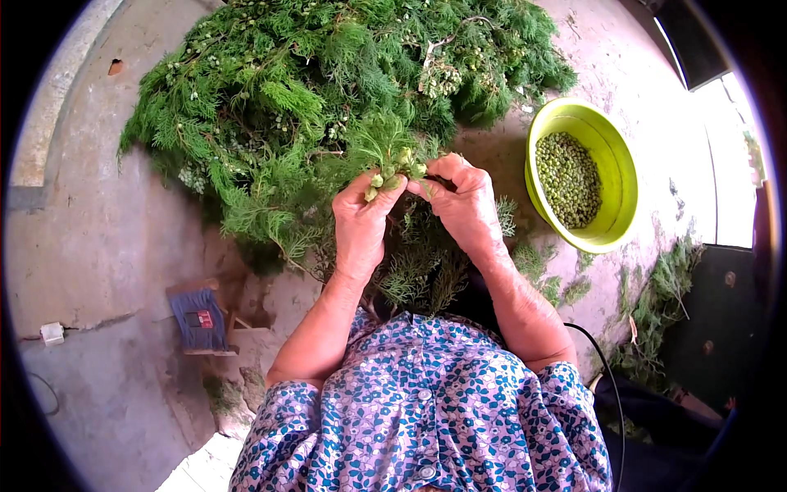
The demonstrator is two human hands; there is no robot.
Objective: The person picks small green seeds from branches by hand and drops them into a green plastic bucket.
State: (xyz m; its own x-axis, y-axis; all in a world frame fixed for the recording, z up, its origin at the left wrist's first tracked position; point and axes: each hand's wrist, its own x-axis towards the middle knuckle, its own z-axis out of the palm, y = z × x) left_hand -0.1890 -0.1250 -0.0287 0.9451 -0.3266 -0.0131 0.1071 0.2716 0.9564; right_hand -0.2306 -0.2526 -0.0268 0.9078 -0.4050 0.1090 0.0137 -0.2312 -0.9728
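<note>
My left hand (363, 215) pinches a conifer sprig (384, 144) that bears several pale green cones (390, 174), between thumb and forefinger. Close against it, thumb and fingers of my right hand (464, 197) are at the cones' right side; whether they grip one is hard to tell. Behind both hands lies a large heap of green conifer branches (289, 92) with clusters of small cones. More foliage (418, 264) lies between my forearms. A yellow-green plastic basin (618, 184) stands to the right of my hands, partly filled with small green cones (569, 178).
On the left, a small stool with a blue seat (200, 320) stands on the concrete floor. A small white box (52, 333) lies farther left. Loose sprigs (658, 307) lie at the right by a dark panel (713, 326). A black cable (609, 369) runs beside my right arm.
</note>
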